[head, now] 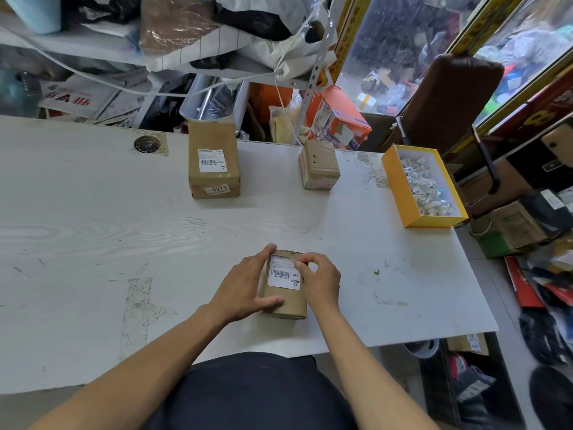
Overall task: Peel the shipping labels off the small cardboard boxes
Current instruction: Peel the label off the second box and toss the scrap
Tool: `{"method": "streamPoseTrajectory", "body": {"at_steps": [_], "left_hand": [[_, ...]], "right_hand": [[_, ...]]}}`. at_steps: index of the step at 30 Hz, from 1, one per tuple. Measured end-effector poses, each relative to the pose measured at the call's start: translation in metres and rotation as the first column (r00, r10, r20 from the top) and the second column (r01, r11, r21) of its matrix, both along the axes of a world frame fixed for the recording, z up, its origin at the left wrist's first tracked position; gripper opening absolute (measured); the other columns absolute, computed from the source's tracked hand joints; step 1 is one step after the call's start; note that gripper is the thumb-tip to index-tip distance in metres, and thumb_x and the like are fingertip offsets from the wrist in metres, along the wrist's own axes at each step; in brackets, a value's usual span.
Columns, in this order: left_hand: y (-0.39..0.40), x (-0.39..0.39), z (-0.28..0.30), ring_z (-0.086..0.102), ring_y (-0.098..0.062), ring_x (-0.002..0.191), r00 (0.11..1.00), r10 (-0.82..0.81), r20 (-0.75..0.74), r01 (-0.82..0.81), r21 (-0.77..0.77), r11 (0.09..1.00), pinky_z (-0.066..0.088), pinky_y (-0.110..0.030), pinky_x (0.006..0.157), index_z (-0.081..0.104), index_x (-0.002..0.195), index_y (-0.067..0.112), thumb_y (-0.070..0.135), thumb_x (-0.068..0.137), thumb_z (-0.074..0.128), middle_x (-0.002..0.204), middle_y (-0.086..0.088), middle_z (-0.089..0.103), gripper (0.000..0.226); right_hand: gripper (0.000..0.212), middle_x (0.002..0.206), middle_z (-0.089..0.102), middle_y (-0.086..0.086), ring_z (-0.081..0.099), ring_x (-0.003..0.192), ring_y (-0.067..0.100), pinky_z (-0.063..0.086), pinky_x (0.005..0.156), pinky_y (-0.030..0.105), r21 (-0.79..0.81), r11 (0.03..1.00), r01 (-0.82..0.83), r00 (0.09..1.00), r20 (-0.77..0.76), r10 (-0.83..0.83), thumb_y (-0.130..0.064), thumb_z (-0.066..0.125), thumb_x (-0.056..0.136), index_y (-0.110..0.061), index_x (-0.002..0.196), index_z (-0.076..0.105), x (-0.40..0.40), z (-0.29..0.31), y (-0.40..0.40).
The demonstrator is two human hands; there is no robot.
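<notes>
A small cardboard box [286, 294] is shown near the front edge of the white bench [124, 243], directly before the person, with a white shipping label [283, 273] on its upper face. The box is steadied by the left hand [245, 283], whose fingers are laid along the left side and whose thumb is pressed flat on the near part of the top; this grip is wide, with nothing curled round. The right hand [319, 279] is placed at the box's right edge, its fingers curled in a narrow grip at the upper right corner of the label; whether the corner is already lifted cannot be told. Farther back on the bench, a second box [214, 161] is seen standing with a barcode label [212, 159] on top and a smaller sticker marked 0275 [217, 189] on its near face. To its right, well apart, a third box [319, 166] is seen, dented, with print on its left side. At the right edge of the bench, a yellow tray [400, 187] is seen holding crumpled white scraps [424, 184]. A dark round mark [147, 143] is visible on the far left part of the bench.
</notes>
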State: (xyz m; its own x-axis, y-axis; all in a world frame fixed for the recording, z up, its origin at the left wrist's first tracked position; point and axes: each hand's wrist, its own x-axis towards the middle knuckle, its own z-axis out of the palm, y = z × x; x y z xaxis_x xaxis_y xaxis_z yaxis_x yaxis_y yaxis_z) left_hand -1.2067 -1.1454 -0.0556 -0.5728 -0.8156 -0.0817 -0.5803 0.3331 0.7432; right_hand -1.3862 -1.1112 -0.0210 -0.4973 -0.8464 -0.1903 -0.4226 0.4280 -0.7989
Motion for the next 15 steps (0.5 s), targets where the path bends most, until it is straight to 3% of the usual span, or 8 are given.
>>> {"method": "streamPoseTrajectory", "body": {"at_steps": [3,10,15], "left_hand": [[0.0003,0.0003,0.0008,0.043,-0.016,0.128,1.0,0.015,0.0,-0.015,0.006,1.0,0.037,-0.029,0.104,0.013,0.156,0.028,0.061,0.07,0.075,0.15,0.007,0.041,0.111],[-0.0004,-0.0002,0.0027,0.045,-0.015,0.126,0.999,0.027,0.019,-0.027,0.003,1.0,0.039,-0.029,0.101,0.014,0.155,0.03,0.061,0.071,0.075,0.148,0.006,0.044,0.108],[0.0004,-0.0004,0.0052,0.046,-0.015,0.125,0.999,0.036,0.02,-0.036,0.006,0.999,0.039,-0.027,0.098,0.014,0.155,0.031,0.059,0.071,0.076,0.148,0.007,0.044,0.108]], "right_hand": [[0.007,0.091,0.064,-0.014,0.053,0.083,-0.019,0.034,0.068,-0.002,-0.003,1.0,0.008,1.0,0.015,-0.008,-0.011,0.069,0.086,-0.015,0.081,0.073,-0.0009,-0.0011,-0.0009],[0.005,0.098,0.068,-0.005,0.057,0.088,0.005,0.037,0.068,0.001,0.035,0.999,0.009,1.0,-0.012,-0.008,-0.013,0.069,0.086,-0.015,0.084,0.073,-0.0016,0.0002,-0.0065],[0.006,0.092,0.064,-0.007,0.056,0.084,0.007,0.036,0.068,0.007,0.002,0.999,-0.043,0.996,-0.076,0.043,-0.013,0.067,0.088,-0.016,0.083,0.068,0.0019,-0.0003,-0.0033]]}}
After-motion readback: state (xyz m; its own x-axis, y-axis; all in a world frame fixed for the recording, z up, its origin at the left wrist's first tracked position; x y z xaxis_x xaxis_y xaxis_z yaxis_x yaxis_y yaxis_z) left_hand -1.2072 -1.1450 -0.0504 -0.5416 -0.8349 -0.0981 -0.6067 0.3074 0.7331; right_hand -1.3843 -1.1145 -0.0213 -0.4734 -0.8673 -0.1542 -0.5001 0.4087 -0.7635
